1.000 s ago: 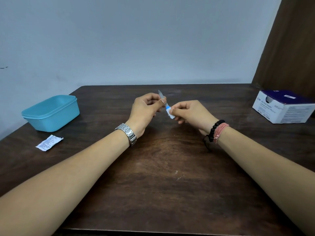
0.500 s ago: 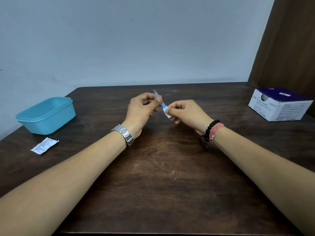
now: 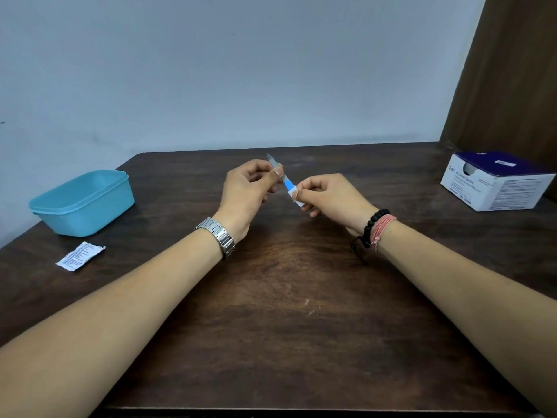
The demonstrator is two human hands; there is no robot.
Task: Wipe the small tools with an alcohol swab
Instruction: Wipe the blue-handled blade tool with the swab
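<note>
A small tool with a silver pointed blade and a blue handle is held above the middle of the dark wooden table. My left hand pinches the blade end between thumb and fingers. My right hand pinches a white alcohol swab folded round the blue handle end. The swab hides the lower part of the tool.
A teal plastic tub stands at the table's left side, with a torn white swab wrapper lying in front of it. A white and blue box of swabs sits at the far right. A brown curtain hangs behind it.
My right hand has slid the swab down the tool away from my left hand, so more of the blue handle shows between the two hands.
</note>
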